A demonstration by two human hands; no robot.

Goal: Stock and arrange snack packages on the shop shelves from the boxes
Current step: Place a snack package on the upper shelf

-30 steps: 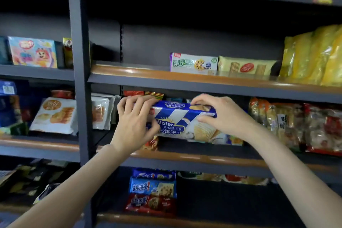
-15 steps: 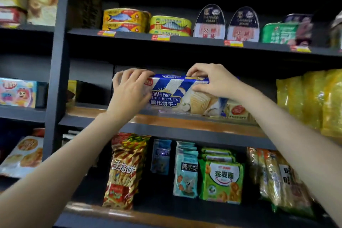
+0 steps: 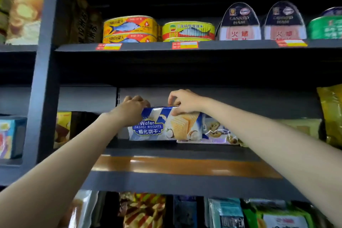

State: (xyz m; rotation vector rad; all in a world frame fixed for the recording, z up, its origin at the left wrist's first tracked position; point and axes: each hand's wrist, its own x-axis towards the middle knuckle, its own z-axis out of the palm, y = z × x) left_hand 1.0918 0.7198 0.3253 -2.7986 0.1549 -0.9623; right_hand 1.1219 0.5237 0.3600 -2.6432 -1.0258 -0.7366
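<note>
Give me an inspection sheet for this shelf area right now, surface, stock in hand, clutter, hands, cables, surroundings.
Surface: middle shelf, dark with a brown front strip, bare along its front.
Job's things: blue wafer biscuit pack standing on that shelf, front facing out, beside a cookie pack on its right.
Clutter: nothing seen.
Hands: left hand has its grip on the pack's left end; right hand pinches its top edge.
Cables: nothing seen.
Surroundings: fish cans and canned ham on the shelf above; yellow bags at far right; snack packets below.
</note>
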